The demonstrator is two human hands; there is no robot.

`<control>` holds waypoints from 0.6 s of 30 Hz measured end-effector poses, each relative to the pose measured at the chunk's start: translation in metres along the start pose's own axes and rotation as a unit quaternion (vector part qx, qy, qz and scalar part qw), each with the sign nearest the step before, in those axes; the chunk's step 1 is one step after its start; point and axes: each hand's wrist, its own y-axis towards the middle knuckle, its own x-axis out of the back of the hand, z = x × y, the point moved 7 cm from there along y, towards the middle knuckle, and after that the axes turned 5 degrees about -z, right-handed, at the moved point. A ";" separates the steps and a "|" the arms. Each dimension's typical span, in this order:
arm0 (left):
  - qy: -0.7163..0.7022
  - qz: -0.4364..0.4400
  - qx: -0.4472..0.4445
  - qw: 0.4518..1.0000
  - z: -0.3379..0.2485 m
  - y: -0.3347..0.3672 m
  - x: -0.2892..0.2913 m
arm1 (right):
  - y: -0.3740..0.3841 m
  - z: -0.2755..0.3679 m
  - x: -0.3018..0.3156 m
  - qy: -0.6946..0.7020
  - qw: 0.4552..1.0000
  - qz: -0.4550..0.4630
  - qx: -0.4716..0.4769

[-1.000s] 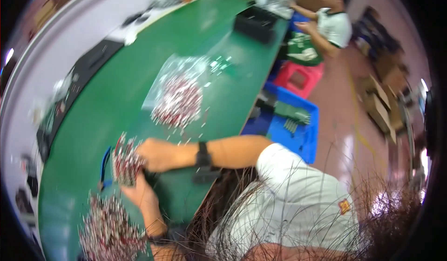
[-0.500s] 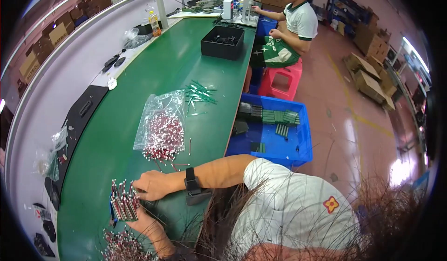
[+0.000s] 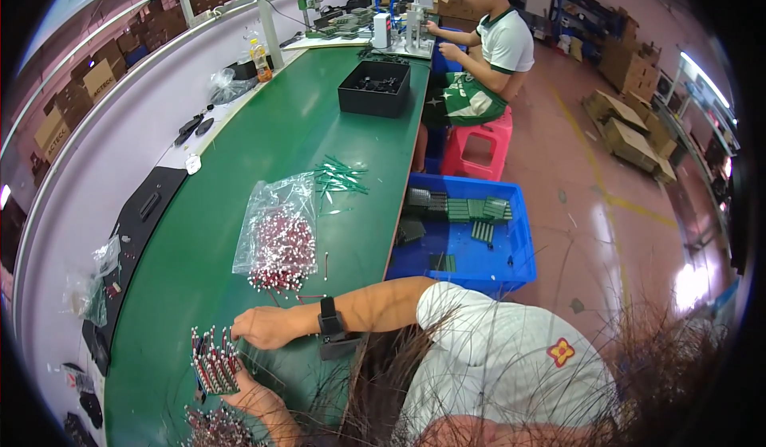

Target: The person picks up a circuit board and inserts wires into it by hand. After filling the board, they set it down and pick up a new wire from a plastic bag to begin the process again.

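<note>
My left hand (image 3: 257, 401) grips a green circuit-board panel (image 3: 217, 389) from its near right side. Rows of short red wires with white ends (image 3: 214, 363) stand up from the panel. My right hand (image 3: 267, 327), a black watch on its wrist, has its fingers pinched together at the upper right edge of these wires. What lies between those fingertips is too small to make out. Below the panel is a heap of similar red wires (image 3: 219, 427). Beyond my right hand lies a clear plastic bag (image 3: 275, 200) with many red, white-ended wires (image 3: 279, 248) spilling out.
Green strips (image 3: 341, 176) lie past the bag on the green table (image 3: 199, 248). Farther along stands a black box (image 3: 375, 90) of dark parts. A blue crate (image 3: 511, 267) with green boards sits beside the table. A co-worker (image 3: 504, 44) sits on a pink stool (image 3: 477, 148) at the far end.
My right hand has shifted slightly away from the wires, and the panel in my left hand sits a little lower in view. The co-worker's hands have moved near the machine.
</note>
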 end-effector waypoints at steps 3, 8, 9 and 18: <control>-0.007 -0.001 -0.007 1.000 0.026 0.008 0.015 | 0.001 0.001 0.004 -0.007 0.999 0.011 -0.033; -0.020 -0.021 0.000 1.000 0.018 0.005 0.010 | 0.003 0.007 0.013 0.045 0.996 -0.040 0.067; -0.028 -0.024 0.015 0.999 0.010 0.002 0.006 | 0.003 0.009 0.014 0.046 0.996 -0.039 0.067; -0.104 -0.065 0.060 0.991 0.012 0.002 0.010 | 0.009 0.013 0.023 0.172 0.983 -0.027 -0.055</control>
